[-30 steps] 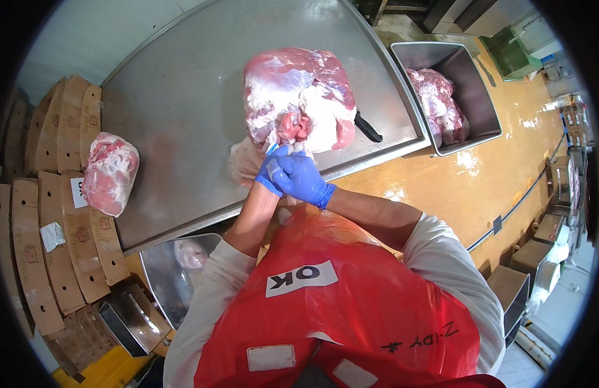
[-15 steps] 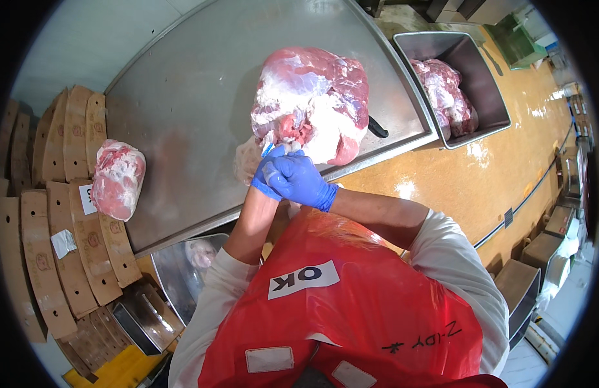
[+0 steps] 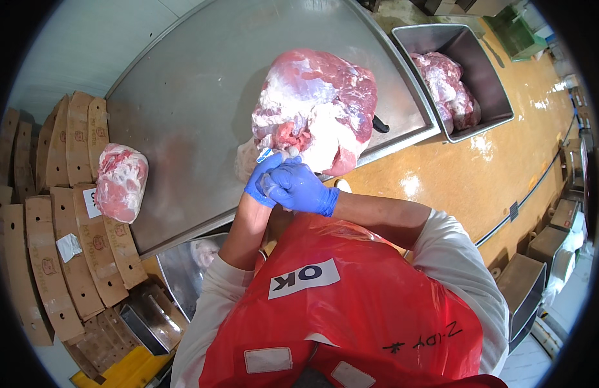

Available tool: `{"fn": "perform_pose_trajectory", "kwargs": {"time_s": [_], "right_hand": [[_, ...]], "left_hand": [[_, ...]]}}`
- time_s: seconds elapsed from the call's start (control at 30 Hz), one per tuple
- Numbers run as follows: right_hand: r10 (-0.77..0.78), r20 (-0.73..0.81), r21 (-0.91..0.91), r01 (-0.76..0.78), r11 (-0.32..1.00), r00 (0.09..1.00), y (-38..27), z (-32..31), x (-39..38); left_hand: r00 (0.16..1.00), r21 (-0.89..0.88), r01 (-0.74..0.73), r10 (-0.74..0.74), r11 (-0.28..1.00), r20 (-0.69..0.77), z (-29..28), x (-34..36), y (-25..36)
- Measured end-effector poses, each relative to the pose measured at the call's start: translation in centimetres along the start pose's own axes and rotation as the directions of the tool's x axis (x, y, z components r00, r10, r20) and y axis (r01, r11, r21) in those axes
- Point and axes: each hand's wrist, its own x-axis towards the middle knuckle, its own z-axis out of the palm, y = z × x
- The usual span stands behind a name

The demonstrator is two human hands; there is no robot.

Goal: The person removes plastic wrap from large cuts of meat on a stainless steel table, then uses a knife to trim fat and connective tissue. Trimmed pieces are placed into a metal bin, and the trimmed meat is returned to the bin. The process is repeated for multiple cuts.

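Blue-gloved left hand [image 3: 260, 183] and blue-gloved right hand [image 3: 299, 188] bunched mid-frame; right fingers curled in, left's partly hidden, can't tell what's held. Large pink-white raw meat chunk [image 3: 315, 103] upper centre, by grey metal table's [image 3: 189, 123] front edge; open stretch upper left.

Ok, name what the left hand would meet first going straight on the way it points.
Most likely the near side of the large piece of meat, just ahead of the left hand; a blue-and-white label also shows there. Depth is unclear; hand and meat may already touch.
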Motion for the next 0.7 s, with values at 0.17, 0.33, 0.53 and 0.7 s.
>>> {"fn": "perform_pose_trajectory", "kwargs": {"time_s": [0.17, 0.33, 0.53, 0.7], "right_hand": [[-0.105, -0.086, -0.031, 0.103, 0.994, 0.991, -0.2, -0.6, 2.4], [-0.044, -0.089, 0.064, 0.049, 0.997, 0.995, -0.9, -0.9, 3.5], [-0.109, -0.179, 0.041, 0.118, 0.992, 0.978, -1.2, -0.6, 4.5], [-0.089, 0.053, -0.028, 0.091, 0.995, 0.995, -0.8, -1.3, 5.4]], "left_hand": [[0.997, -0.048, -0.01, 0.014, 0.999, 0.076, 0.0, 0.9, 1.7], [0.998, -0.065, 0.046, -0.049, 0.997, -0.046, 0.4, 0.5, 2.5], [0.997, -0.072, 0.07, -0.072, 0.995, -0.023, 0.7, 0.4, 3.5], [0.973, -0.031, -0.004, -0.003, 1.0, -0.229, 5.0, -0.9, 5.9]]}}
